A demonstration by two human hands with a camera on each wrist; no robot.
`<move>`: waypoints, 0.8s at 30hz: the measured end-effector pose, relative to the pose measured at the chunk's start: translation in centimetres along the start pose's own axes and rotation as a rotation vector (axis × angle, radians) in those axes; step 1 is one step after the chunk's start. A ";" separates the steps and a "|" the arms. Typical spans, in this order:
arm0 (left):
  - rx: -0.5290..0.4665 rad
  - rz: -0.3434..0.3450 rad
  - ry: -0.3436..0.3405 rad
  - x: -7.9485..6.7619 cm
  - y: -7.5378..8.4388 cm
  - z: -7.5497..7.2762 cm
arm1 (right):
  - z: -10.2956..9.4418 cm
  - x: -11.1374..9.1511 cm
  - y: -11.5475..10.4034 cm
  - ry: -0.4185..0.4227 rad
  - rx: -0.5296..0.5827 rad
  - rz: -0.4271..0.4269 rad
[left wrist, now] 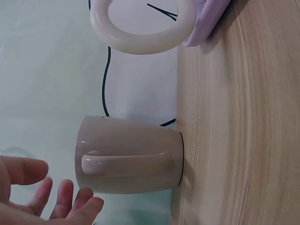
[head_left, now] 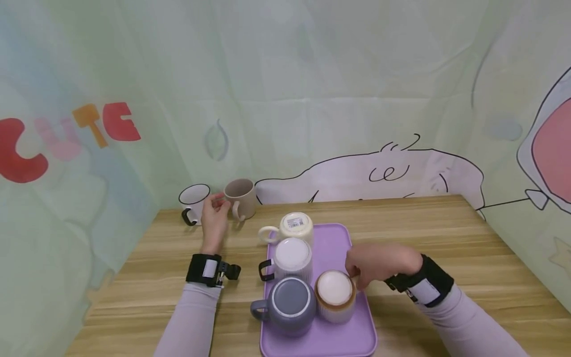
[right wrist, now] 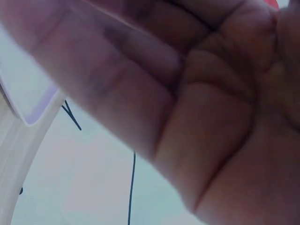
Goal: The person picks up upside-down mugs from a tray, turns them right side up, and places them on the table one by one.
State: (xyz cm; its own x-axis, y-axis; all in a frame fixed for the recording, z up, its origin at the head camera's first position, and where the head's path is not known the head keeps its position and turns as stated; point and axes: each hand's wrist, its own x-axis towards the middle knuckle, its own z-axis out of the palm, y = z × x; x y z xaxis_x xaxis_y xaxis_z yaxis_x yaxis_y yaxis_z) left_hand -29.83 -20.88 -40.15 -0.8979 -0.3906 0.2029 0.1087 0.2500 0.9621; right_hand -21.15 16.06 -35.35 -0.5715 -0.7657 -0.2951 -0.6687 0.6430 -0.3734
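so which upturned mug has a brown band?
The front-right mug by the right hand; the blue-grey mug, upturned black-handled mug and cream mug show no brown.

The taupe mug [head_left: 247,200] is plain, the white mug [head_left: 194,204] black-rimmed, the tray [head_left: 332,243] purple.

Head view: a wood-grain table [head_left: 450,233] extends across six o'clock. A creased, pale green cloth [head_left: 339,64] hangs at twelve. Printed on it are letters [head_left: 86,115] spelling CUTE toward nine, a leaf [head_left: 216,141] at ten, a black-outlined white figure [head_left: 348,173] and pink balloon [head_left: 557,144] toward three, and a star [head_left: 563,254] toward four.
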 end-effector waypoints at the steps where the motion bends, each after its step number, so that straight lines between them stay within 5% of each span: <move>1: -0.002 -0.002 -0.002 0.0 0.0 0.0 | -0.1 0.0 0.2 0.023 -0.003 -0.011; 13: -0.020 -0.003 -0.009 0.0 -0.1 0.1 | -0.6 0.3 1.4 0.225 0.016 -0.155; 24: -0.016 -0.011 -0.032 -0.3 0.1 -0.2 | -1.2 -0.3 1.5 0.277 0.049 -0.089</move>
State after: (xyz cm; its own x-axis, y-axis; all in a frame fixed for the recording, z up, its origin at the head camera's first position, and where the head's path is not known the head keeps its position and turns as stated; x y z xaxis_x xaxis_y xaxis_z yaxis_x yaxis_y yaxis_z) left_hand -29.50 -20.93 -40.05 -0.9123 -0.3646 0.1866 0.1052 0.2318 0.9671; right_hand -22.61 17.26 -34.75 -0.6238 -0.7815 -0.0107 -0.7023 0.5664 -0.4313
